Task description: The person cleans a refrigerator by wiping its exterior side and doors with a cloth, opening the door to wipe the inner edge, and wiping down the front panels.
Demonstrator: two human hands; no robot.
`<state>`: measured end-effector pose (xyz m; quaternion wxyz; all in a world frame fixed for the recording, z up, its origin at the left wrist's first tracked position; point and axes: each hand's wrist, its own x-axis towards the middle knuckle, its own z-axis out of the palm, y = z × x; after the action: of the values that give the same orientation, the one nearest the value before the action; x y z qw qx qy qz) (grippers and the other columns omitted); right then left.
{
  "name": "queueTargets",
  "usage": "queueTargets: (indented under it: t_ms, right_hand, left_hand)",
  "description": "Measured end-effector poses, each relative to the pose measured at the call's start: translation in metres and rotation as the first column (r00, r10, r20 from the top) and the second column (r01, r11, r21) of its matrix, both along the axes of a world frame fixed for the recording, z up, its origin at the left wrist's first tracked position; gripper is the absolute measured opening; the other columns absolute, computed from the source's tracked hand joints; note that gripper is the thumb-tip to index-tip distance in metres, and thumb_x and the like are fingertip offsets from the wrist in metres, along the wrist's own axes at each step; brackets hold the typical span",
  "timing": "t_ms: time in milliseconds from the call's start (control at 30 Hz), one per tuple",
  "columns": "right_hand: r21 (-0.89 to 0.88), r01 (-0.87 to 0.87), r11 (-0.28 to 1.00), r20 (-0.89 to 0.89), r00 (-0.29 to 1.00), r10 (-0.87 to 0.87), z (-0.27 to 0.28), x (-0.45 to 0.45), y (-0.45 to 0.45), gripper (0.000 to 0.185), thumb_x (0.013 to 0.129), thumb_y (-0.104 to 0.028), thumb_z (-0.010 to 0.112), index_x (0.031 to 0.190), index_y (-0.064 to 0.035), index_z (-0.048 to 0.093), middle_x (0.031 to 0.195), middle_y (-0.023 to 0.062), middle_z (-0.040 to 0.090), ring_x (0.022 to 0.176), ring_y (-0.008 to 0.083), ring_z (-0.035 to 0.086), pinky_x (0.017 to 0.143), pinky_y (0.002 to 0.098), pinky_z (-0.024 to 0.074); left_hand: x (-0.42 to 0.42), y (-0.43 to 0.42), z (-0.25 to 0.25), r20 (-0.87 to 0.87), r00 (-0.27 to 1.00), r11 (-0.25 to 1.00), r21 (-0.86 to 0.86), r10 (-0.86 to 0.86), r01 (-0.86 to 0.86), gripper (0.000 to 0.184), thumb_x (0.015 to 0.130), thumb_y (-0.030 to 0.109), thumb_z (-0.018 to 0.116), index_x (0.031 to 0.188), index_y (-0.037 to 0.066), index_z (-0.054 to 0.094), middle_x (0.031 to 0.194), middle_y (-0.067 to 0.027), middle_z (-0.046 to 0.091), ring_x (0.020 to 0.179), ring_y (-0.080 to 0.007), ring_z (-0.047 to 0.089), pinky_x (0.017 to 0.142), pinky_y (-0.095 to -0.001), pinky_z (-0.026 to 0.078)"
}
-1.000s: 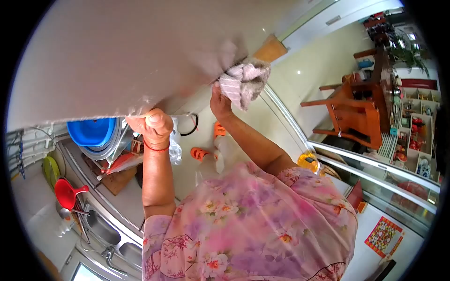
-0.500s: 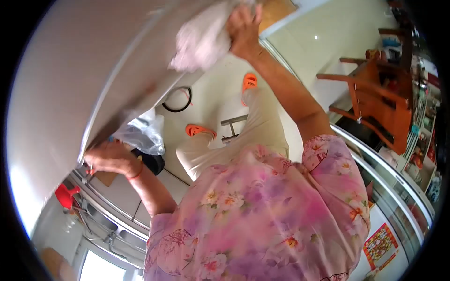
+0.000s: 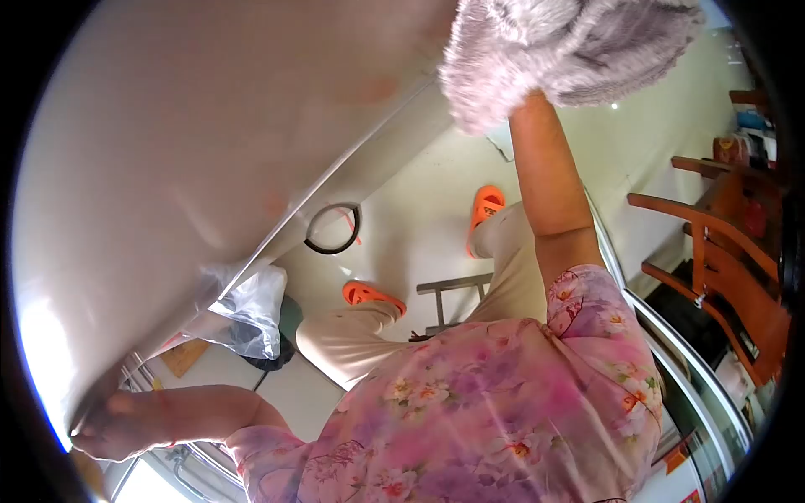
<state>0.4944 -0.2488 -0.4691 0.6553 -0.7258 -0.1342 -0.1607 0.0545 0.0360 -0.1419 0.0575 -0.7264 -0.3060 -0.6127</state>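
A large grey-beige glossy panel [image 3: 210, 126] fills the upper left. At its lower-left corner my left hand [image 3: 122, 423] is closed on the edge, its fingers in shadow and partly blurred. A fluffy pinkish-grey cloth [image 3: 570, 59] is at the top, right of the panel. My right hand [image 3: 532, 102] holds this cloth; only the wrist shows, and the fingers are hidden in the cloth.
On the floor are a black ring [image 3: 333, 243], a metal frame [image 3: 457, 289] and clear plastic bags [image 3: 260, 310] near the panel's lower edge. Orange shoes [image 3: 486, 210] are on my feet. A wooden chair [image 3: 721, 243] stands at the right, beyond a metal door track [image 3: 692, 394].
My right hand has moved up and right with the cloth, now closer to the camera. My left hand has moved down and left along with the panel's edge. The blue basin is now out of sight.
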Motion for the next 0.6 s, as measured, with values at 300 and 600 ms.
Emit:
queueTargets:
  t_ms: [300, 600]
  right_hand:
    - [0.098, -0.060, 0.993, -0.053, 0.996, 0.065, -0.010, 0.003, 0.000, 0.044, 0.089, -0.020, 0.052, 0.126, 0.0022, 0.049, 0.131, 0.0213, 0.048, 0.123, 0.0334, 0.043, 0.105, 0.0405, 0.0312]
    - [0.240, -0.058, 0.969, -0.040, 0.997, 0.070, 0.043, -0.036, 0.023, 0.048, 0.091, -0.025, 0.048, 0.131, 0.0027, 0.045, 0.135, 0.0208, 0.045, 0.125, 0.0314, 0.041, 0.106, 0.0395, 0.0305]
  left_hand:
    - [0.005, 0.019, -0.007, 0.187, 0.982, 0.999, -0.043, -0.007, 0.015, 0.032, 0.091, 0.026, 0.052, 0.087, -0.004, 0.059, 0.083, -0.0163, 0.060, 0.073, -0.0241, 0.060, 0.065, -0.0376, 0.052]
    - [0.006, 0.031, -0.011, 0.234, 0.970, 0.998, -0.002, -0.062, 0.064, 0.045, 0.093, 0.037, 0.049, 0.086, -0.005, 0.062, 0.080, -0.0146, 0.060, 0.071, -0.0243, 0.058, 0.062, -0.0389, 0.051]
